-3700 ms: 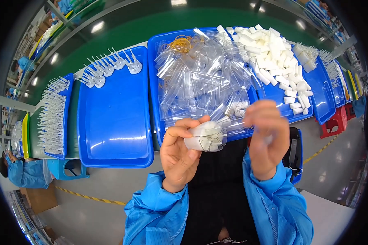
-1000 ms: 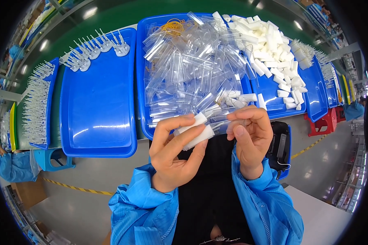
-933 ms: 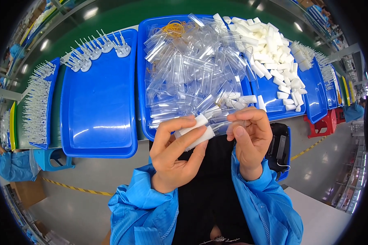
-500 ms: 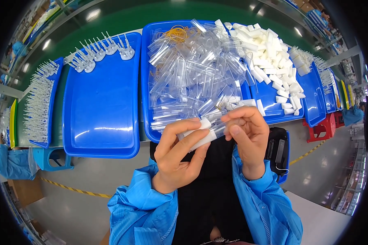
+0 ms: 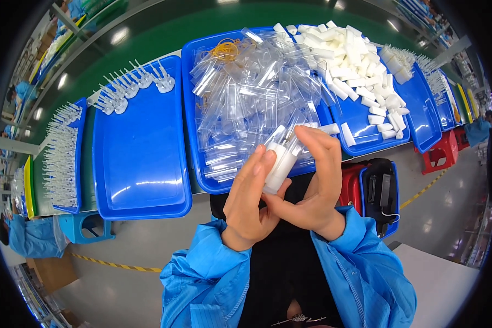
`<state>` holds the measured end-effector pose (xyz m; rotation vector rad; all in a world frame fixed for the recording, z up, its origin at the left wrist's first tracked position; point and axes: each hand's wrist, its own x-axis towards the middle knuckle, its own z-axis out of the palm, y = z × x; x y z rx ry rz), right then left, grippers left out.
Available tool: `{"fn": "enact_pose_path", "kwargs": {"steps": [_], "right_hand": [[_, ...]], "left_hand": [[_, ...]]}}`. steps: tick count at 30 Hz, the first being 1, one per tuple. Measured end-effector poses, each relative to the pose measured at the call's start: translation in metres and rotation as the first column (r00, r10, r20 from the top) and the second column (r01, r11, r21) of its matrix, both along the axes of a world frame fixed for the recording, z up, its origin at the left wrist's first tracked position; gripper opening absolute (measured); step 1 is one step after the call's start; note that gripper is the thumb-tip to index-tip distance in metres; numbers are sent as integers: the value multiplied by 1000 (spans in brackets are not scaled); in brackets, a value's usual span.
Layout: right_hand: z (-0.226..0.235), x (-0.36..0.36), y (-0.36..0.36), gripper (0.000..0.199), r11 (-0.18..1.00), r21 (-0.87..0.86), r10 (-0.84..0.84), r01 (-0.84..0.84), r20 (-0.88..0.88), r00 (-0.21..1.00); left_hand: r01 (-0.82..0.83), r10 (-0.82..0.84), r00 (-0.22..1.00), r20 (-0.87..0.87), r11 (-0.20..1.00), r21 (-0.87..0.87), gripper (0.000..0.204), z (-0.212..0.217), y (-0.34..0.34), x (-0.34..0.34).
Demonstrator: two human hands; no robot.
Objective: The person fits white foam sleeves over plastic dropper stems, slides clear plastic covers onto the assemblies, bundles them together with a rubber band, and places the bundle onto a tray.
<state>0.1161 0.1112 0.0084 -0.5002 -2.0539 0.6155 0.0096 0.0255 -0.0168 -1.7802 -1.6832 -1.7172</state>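
The left hand (image 5: 250, 205) is partly closed, with its fingers bent along one side of a small white bundle (image 5: 282, 167), and it has hold of this bundle. The bundle is held in front of the body, at the near edge of the middle tray (image 5: 188, 68). It consists of smooth, matte white pieces lying side by side, with clear, shiny plastic at its upper end.

The right hand (image 5: 318, 188) makes a wide curve around the other side: its forefinger is near the clear upper end and its thumb near the lower end. I cannot tell whether it also grips.

In the middle tray lies a heap of clear plastic pieces (image 5: 257, 93), thin and glossy, mostly long and straight. Thin yellow bands (image 5: 224, 50) lie in loops at its far side. To the right is a pile of short white blocks (image 5: 361, 65), of dull surface. The left tray (image 5: 139, 164) is of smooth blue plastic; along its far edge stand whitish pieces (image 5: 164, 83) with round bases and thin upright rods.
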Motion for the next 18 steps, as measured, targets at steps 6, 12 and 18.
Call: {"fn": "enact_pose_path", "kwargs": {"steps": [6,12,18], "right_hand": [[3,0,-1,78,990,-109,-79,89,94,992],[-3,2,-6,70,995,-2,-98,98,56,994],[15,5,22,60,988,-137,59,-66,-53,997]], "left_hand": [[-41,40,999,-37,999,-31,80,-5,3,-1],[-39,39,999,-18,999,11,75,-7,7,2],[-61,62,995,75,998,-16,62,3,1,-7]]}}
